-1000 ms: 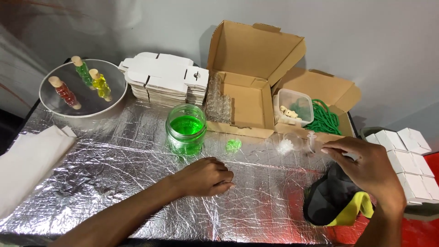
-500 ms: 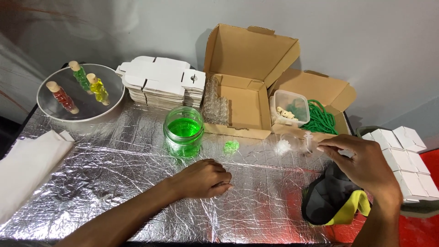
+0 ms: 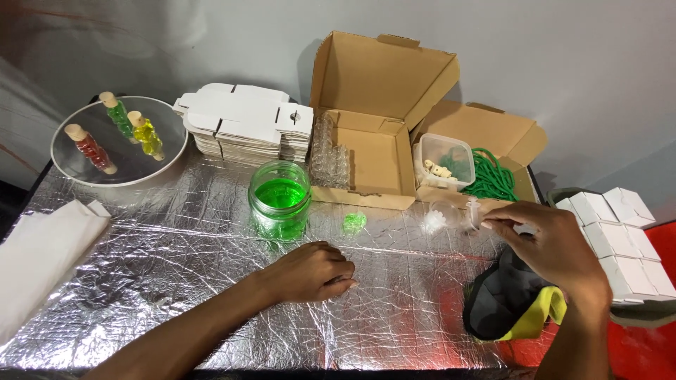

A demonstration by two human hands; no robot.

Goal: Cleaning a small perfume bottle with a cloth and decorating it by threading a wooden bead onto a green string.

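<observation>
A crinkled foil-covered table (image 3: 176, 281) stood against a plain grey wall, and the green jar (image 3: 279, 199) near its middle served as the landmark. Far left of the jar lay folded white paper (image 3: 42, 253) and a round tray (image 3: 151, 169) holding three corked bottles. Behind the jar sat a stack of flat white cartons (image 3: 246, 130). Just in front of it the left hand (image 3: 313, 271) rested on the foil, loosely curled and holding nothing. Right of the jar lay a small green blob (image 3: 354, 222), then open cardboard boxes (image 3: 373, 148). Farther right, the right hand (image 3: 556, 250) pinched a small clear vial (image 3: 461, 214) at its fingertips, just above the foil. A light, steady pinch would have suited such a slippery thing, I judged, with the dark cloth (image 3: 503, 309) and the box edge crowding close by.
</observation>
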